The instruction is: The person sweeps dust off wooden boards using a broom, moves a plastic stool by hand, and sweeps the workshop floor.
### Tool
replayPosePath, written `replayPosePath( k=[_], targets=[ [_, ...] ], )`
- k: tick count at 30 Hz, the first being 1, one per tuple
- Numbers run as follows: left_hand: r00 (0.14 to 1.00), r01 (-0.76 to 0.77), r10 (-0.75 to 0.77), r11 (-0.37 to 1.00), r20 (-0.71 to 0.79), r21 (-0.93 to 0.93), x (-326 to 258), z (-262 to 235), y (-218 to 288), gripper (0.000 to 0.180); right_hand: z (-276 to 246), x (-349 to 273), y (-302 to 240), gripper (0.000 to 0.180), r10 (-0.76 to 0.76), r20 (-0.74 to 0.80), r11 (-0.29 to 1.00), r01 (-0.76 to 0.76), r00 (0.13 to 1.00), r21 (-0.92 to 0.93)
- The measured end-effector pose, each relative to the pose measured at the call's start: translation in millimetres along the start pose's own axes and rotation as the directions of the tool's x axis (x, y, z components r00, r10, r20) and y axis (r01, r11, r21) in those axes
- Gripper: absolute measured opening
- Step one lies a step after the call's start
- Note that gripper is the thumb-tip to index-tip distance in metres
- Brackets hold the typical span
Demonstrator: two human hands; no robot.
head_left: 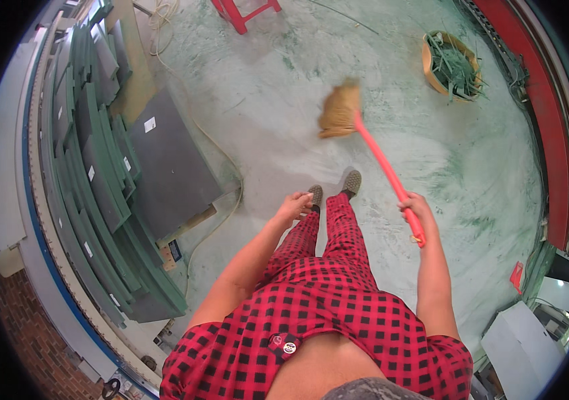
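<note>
My right hand [416, 206] is closed around the red handle of a broom [386, 160], gripping it close to its upper end. The broom slants away to the far left, and its tan bristle head [340, 111] is smeared by motion over the floor. My left hand [294, 206] hangs in front of my body with its fingers loosely bent and apart. I see nothing in it. Below that hand are my legs and my grey shoes [352, 182] on the floor.
Stacked dark green-grey panels [98, 173] line the left side, with a large panel [168, 167] beside them. A pale cable [231, 160] runs along the floor there. A basket [426, 60] of green strips stands far right, near a red machine frame [551, 133]. A red stool [238, 20] is at the far edge.
</note>
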State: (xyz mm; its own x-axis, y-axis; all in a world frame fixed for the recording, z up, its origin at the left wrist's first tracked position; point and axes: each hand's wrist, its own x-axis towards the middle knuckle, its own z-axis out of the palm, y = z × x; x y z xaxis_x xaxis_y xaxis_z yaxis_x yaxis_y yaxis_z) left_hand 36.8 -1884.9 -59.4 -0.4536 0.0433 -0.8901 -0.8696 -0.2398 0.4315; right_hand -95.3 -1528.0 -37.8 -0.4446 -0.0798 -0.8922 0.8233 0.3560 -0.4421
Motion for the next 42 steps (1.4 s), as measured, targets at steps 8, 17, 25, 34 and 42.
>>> replayPosePath(
  k=[8, 17, 25, 34, 42],
  targets=[
    [0.995, 0.087, -0.081, 0.991, -0.057, 0.104, 11, 30, 12, 0.048, -166, -32, 24, 0.028, 0.104, -0.320, 0.991, -0.070, 0.942, 0.117],
    [0.987, -0.030, -0.011, 0.969, 0.162, 0.244, 55, 142, 99, 0.045, -166, -50, -15, 0.027, -0.041, -0.475, 0.980, 0.129, 0.879, 0.154],
    [0.921, 0.097, -0.087, 0.995, 0.380, -0.007, 61, 198, 112, 0.059, -73, -114, -74, 0.052, -0.042, -0.048, 0.924, 0.057, 0.998, 0.378],
    [0.858, -0.297, -0.104, 0.698, -0.503, -0.652, 104, 96, 169, 0.035, 111, -10, -179, 0.064, -0.112, 0.519, 0.993, 0.117, 0.847, 0.022],
    [0.741, -0.461, -0.172, 0.573, -0.649, -0.678, 143, -91, 208, 0.031, 248, 42, -284, 0.072, 0.096, 0.675, 0.978, 0.058, 0.731, -0.201]
  ],
)
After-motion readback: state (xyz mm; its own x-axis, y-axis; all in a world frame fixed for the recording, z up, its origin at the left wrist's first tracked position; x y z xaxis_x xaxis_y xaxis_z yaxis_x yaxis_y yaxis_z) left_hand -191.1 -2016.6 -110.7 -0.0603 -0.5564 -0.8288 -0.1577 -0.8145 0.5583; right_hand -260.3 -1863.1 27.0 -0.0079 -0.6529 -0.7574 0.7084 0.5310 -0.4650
